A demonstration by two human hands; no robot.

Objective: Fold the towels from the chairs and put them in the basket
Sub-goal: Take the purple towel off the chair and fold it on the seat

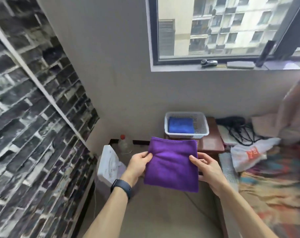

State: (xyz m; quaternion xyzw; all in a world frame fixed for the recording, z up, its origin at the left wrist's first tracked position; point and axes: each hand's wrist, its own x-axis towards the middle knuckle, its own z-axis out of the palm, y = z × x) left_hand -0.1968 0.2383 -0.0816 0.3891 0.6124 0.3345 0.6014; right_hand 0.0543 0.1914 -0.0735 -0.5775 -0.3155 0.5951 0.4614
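A folded purple towel (172, 164) hangs in the air in front of me, roughly square. My left hand (139, 164) pinches its left edge, thumb on top. At the right edge, my right hand (205, 167) grips it with the thumb lying over the cloth. Just beyond the towel stands a white plastic basket (203, 123) on a small brown table (213, 140). A folded blue towel (180, 125) lies in the left part of the basket. No chair is in view.
A clear bottle with a red cap (124, 143) and a white bag (109, 167) sit on the floor at the left, by the brick-patterned wall. Black cables (240, 129) and a plastic bag (250, 155) lie right of the table. A patterned bedcover (274, 189) fills the right.
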